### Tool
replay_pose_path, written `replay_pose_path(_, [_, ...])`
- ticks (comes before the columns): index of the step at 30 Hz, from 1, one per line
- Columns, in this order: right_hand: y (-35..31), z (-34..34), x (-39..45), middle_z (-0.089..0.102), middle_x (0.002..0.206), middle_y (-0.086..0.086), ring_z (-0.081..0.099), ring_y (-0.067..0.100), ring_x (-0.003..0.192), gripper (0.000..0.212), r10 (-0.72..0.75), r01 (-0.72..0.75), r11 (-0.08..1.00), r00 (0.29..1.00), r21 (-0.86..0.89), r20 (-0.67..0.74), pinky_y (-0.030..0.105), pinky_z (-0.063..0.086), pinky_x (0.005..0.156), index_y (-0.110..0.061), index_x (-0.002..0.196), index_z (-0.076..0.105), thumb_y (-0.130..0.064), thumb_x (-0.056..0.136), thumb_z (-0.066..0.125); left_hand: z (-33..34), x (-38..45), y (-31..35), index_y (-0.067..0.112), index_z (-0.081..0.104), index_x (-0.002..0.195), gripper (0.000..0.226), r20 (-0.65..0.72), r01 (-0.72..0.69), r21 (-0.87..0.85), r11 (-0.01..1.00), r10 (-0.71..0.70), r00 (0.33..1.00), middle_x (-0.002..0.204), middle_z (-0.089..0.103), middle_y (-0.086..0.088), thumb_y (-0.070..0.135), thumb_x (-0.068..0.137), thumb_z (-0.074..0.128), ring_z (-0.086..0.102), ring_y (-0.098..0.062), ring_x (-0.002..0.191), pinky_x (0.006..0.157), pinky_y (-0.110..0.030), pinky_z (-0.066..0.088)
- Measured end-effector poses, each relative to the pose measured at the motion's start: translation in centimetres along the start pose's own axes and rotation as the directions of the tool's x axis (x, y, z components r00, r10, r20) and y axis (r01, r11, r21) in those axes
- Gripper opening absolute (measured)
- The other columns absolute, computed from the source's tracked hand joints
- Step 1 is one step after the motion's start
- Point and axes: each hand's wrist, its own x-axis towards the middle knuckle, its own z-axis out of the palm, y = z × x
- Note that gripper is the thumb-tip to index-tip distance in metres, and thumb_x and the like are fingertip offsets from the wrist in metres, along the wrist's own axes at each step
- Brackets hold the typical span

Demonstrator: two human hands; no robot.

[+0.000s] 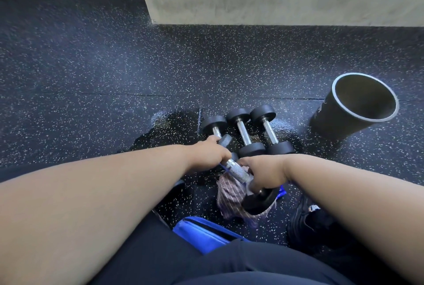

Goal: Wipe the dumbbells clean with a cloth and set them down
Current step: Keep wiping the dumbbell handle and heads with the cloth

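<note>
Dumbbell [236, 171] held off the speckled floor [91, 78], slanting between both hands. Left hand [210, 155] wrapped around the far end of the metal bar, fingers curled tight. Right hand [263, 174] gripping the near end, pressing a striped cloth [229, 195] against it. Three more dumbbells [244, 132] side by side just beyond. Black bucket [353, 105] farther right.

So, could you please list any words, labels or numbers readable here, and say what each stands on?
Nothing here is legible.
Black bucket: a faint pale mark on its side, too small to read.
Dumbbells on the floor: no visible markings.
Held dumbbell: no visible markings.
</note>
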Motion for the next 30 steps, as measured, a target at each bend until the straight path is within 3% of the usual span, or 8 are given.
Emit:
replay_pose_path(3, [0.0, -0.1, 0.8, 0.075, 0.101, -0.005, 0.076, 0.019, 0.089, 0.053, -0.009, 0.008, 0.999, 0.999, 0.039, 0.037, 0.045, 0.064, 0.084, -0.042, 0.113, 0.056, -0.041, 0.063, 0.074, 0.1, -0.2, 0.1, 0.031, 0.035, 0.163, 0.116, -0.013, 0.001, 0.001, 1.0, -0.001, 1.0, 0.141, 0.059, -0.012, 0.05, 0.053, 0.068, 0.057, -0.032, 0.127, 0.1, -0.044, 0.048])
replay_pose_path(6, [-0.3, 0.6, 2.3, 0.074, 0.099, -0.008, 0.074, 0.016, 0.088, 0.053, -0.01, 0.011, 1.0, 0.999, -0.019, 0.044, 0.042, 0.063, 0.086, -0.039, 0.102, 0.064, -0.053, 0.053, 0.08, 0.1, -0.2, 0.1, 0.029, 0.035, 0.164, 0.109, -0.024, 0.012, -0.015, 1.0, -0.013, 1.0, 0.141, 0.06, -0.015, 0.043, 0.061, 0.067, 0.058, -0.033, 0.127, 0.088, -0.041, 0.045])
replay_pose_path(9, [-0.5, 1.6, 3.6, 0.069, 0.103, -0.01, 0.071, 0.016, 0.086, 0.065, 0.001, 0.004, 0.993, 0.999, -0.119, 0.036, 0.041, 0.063, 0.083, -0.039, 0.1, 0.069, -0.068, 0.044, 0.08, 0.4, -0.2, -0.2, 0.023, 0.036, 0.163, 0.096, -0.001, 0.036, -0.023, 0.999, -0.036, 0.999, 0.144, 0.058, -0.018, 0.035, 0.073, 0.065, 0.059, -0.03, 0.113, 0.076, -0.037, 0.042])
replay_pose_path(14, [-0.1, 2.2, 4.6, 0.073, 0.094, -0.006, 0.073, 0.017, 0.079, 0.07, 0.023, -0.021, 0.987, 1.0, -0.157, 0.011, 0.04, 0.065, 0.074, -0.032, 0.093, 0.072, -0.073, 0.036, 0.073, 0.7, -0.2, -0.3, 0.018, 0.041, 0.156, 0.072, 0.013, 0.039, -0.056, 0.998, -0.038, 0.999, 0.112, 0.058, -0.008, 0.021, 0.087, 0.064, 0.055, -0.017, 0.087, 0.066, -0.034, 0.04])
replay_pose_path(19, [-0.9, 2.2, 3.3, 0.075, 0.085, -0.005, 0.075, 0.019, 0.074, 0.073, 0.027, -0.032, 0.997, 0.997, -0.071, -0.073, 0.04, 0.066, 0.071, -0.026, 0.097, 0.07, -0.071, 0.041, 0.08, 0.6, -0.1, 0.0, 0.016, 0.043, 0.155, 0.074, 0.01, 0.04, -0.058, 0.998, -0.04, 0.999, 0.115, 0.061, -0.01, 0.019, 0.084, 0.065, 0.057, -0.019, 0.092, 0.072, -0.035, 0.042])
replay_pose_path(24, [-1.5, 2.3, 1.9, 0.072, 0.091, 0.004, 0.073, 0.025, 0.081, 0.055, 0.05, -0.068, 0.984, 0.992, -0.162, -0.113, 0.037, 0.063, 0.071, -0.014, 0.116, 0.062, -0.036, 0.07, 0.083, 0.6, -0.4, 0.5, 0.014, 0.045, 0.152, 0.069, 0.022, 0.036, -0.067, 0.997, -0.035, 0.999, 0.114, 0.059, -0.009, 0.019, 0.085, 0.063, 0.054, -0.018, 0.092, 0.071, -0.036, 0.038])
replay_pose_path(30, [-1.6, 1.9, 1.4, 0.062, 0.103, -0.005, 0.067, 0.018, 0.082, 0.056, 0.004, -0.022, 0.985, 0.994, -0.169, -0.107, 0.042, 0.063, 0.078, -0.032, 0.113, 0.053, -0.043, 0.063, 0.077, 0.5, -0.8, 0.6, 0.014, 0.045, 0.15, 0.073, 0.034, 0.037, -0.067, 0.997, -0.035, 0.999, 0.118, 0.061, -0.011, 0.021, 0.079, 0.064, 0.055, -0.02, 0.093, 0.072, -0.036, 0.039])
